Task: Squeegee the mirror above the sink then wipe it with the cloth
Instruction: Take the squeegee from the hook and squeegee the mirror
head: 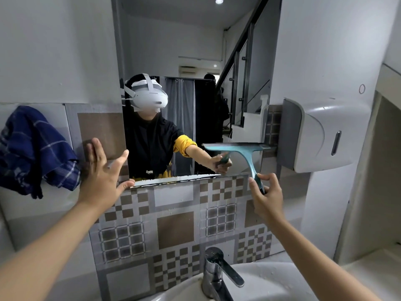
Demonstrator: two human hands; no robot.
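The mirror (pixel 195 51) hangs on the wall above the sink (pixel 271 283). My right hand (pixel 265 196) grips the handle of a teal squeegee (pixel 245 149), whose blade lies level against the mirror's lower right part. My left hand (pixel 102 172) is spread flat on the tiled wall at the mirror's lower left corner, thumb touching the mirror's edge. A dark blue checked cloth (pixel 34 148) hangs on the wall at the far left, apart from both hands.
A chrome tap (pixel 217 272) stands below at the sink's back. A grey-white paper dispenser (pixel 319 135) juts from the wall just right of the squeegee blade. Patterned tiles (pixel 175 227) cover the wall under the mirror. A person with a headset shows in the reflection.
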